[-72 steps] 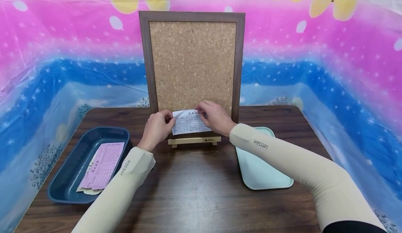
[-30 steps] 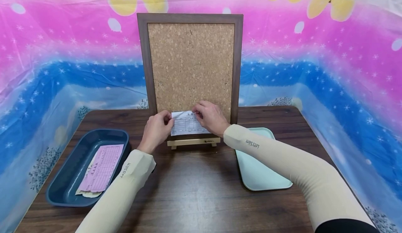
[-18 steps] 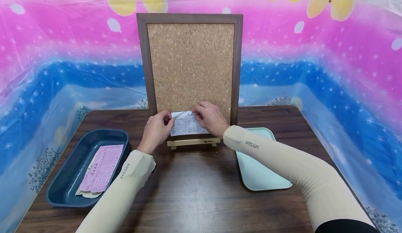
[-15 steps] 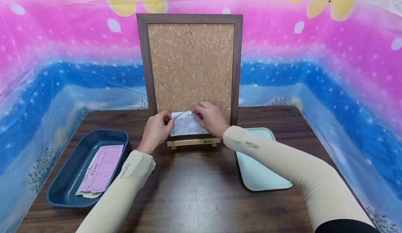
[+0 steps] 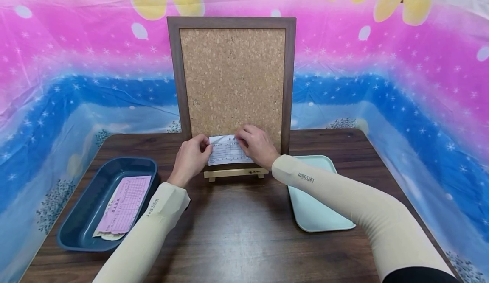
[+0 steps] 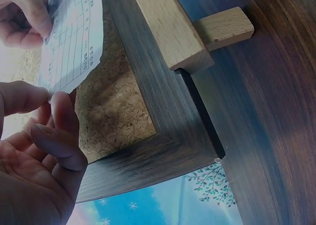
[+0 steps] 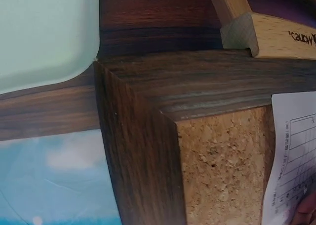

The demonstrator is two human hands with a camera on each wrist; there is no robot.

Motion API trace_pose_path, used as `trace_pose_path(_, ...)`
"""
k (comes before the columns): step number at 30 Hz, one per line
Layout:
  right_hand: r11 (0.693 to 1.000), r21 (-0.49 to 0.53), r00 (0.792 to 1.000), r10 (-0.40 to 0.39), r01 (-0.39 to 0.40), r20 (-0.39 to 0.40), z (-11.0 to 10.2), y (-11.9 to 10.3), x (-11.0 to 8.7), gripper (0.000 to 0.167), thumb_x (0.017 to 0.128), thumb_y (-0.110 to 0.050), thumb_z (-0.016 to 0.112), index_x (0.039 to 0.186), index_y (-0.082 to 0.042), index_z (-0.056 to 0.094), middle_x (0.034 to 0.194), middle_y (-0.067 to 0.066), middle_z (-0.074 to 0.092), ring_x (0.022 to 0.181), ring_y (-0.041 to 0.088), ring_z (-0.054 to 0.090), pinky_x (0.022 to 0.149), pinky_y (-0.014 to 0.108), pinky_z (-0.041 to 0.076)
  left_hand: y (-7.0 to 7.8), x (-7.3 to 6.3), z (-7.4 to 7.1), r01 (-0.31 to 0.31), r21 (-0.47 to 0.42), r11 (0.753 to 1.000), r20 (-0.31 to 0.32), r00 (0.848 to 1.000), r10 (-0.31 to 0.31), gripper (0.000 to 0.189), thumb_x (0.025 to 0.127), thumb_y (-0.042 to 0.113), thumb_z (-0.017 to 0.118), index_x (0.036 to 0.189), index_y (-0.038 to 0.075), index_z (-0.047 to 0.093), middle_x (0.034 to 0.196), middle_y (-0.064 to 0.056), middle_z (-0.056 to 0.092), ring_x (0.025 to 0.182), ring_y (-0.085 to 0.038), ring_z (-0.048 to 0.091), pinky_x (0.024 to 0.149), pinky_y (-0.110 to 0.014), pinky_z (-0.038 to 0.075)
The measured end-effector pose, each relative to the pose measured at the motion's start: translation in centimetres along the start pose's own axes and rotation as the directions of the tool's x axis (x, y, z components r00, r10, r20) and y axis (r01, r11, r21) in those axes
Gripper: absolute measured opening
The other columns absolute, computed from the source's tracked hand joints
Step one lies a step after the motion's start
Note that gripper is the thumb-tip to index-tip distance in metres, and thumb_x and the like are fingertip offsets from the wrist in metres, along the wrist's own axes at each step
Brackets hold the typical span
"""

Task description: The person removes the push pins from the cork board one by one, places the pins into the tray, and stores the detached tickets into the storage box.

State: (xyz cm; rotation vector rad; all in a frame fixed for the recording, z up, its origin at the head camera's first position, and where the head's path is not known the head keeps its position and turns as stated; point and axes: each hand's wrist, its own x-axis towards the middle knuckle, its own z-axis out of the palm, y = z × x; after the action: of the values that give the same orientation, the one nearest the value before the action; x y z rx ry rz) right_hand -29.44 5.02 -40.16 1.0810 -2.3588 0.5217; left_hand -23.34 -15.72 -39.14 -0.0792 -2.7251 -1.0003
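A white printed form slip (image 5: 226, 151) with ruled lines stands in front of the lower part of a framed corkboard (image 5: 234, 75). My left hand (image 5: 190, 155) pinches its left edge between thumb and forefinger; the left wrist view shows this grip at a corner of the slip (image 6: 81, 49). My right hand (image 5: 258, 144) pinches the slip's top edge and hides its right part in the head view. In the right wrist view the slip's free end (image 7: 295, 146) overlaps cork and frame, its edge curving slightly.
The corkboard rests on a small wooden easel (image 5: 236, 172). On the left, a dark blue basin (image 5: 85, 215) holds a pink form (image 5: 124, 204) over cream-coloured paper. A pale green tray (image 5: 318, 208) lies to the right, partly under my right forearm. A patterned cloth (image 5: 336, 62) surrounds the table.
Compared with the earliest frame, my right hand has shifted slightly left along the slip, covering more of its right end. Both hands keep their grip and have hardly moved in the last second.
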Motion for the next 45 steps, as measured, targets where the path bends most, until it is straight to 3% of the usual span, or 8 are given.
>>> trace_pose_path(14, 1.000, 0.001, 1.000, 0.018, -0.018, 0.023, 0.0, -0.2, 0.0, 0.009, 0.083, -0.005, 0.069, 0.091, -0.009, 0.065, 0.091, 0.000, 0.057, 0.082, 0.013, 0.054, 0.073, 0.026, 0.046, 0.0, 0.1, -0.1, -0.007, 0.002, 1.000, 0.000, 1.000, 0.007, 0.009, 0.092, 0.017, 0.058, 0.090, 0.009, 0.061, 0.082, -0.005, 0.063, 0.066, -0.020, 0.055, 0.059, -0.034, 0.041)
trace_pose_path(28, 0.999, 0.051, 0.998, 0.007, -0.010, 0.070, -0.4, -0.2, 0.2, 0.008, 0.089, -0.002, 0.063, 0.095, -0.007, 0.066, 0.095, 0.002, 0.059, 0.089, 0.016, 0.056, 0.079, 0.029, 0.046, 0.0, 0.3, -0.1, 0.004, 0.015, 1.000, 0.005, 1.000, -0.004, 0.009, 0.093, 0.018, 0.058, 0.091, 0.009, 0.060, 0.085, -0.005, 0.061, 0.069, -0.021, 0.054, 0.062, -0.035, 0.041)
trace_pose_path(37, 0.997, 0.072, 0.998, -0.031, 0.027, 0.059, 0.0, 0.3, -0.8, 0.010, 0.087, 0.001, 0.063, 0.094, -0.007, 0.066, 0.093, 0.001, 0.058, 0.088, 0.014, 0.054, 0.077, 0.025, 0.046, 0.0, 0.1, -0.2, -0.002, 0.009, 1.000, 0.009, 1.000, 0.002, 0.009, 0.094, 0.017, 0.057, 0.090, 0.009, 0.058, 0.084, -0.006, 0.061, 0.067, -0.021, 0.054, 0.060, -0.035, 0.041)
trace_pose_path(45, 0.992, 0.101, 0.996, -0.077, 0.072, 0.038, -1.5, 0.2, -1.3, 0.011, 0.087, 0.004, 0.060, 0.093, -0.005, 0.064, 0.092, 0.003, 0.057, 0.087, 0.016, 0.053, 0.077, 0.029, 0.045, -0.4, -0.1, -1.2, 0.002, 0.013, 1.000, 0.010, 1.000, -0.002, 0.008, 0.097, 0.013, 0.052, 0.092, 0.007, 0.053, 0.083, -0.009, 0.059, 0.065, -0.025, 0.050, 0.058, -0.037, 0.038)
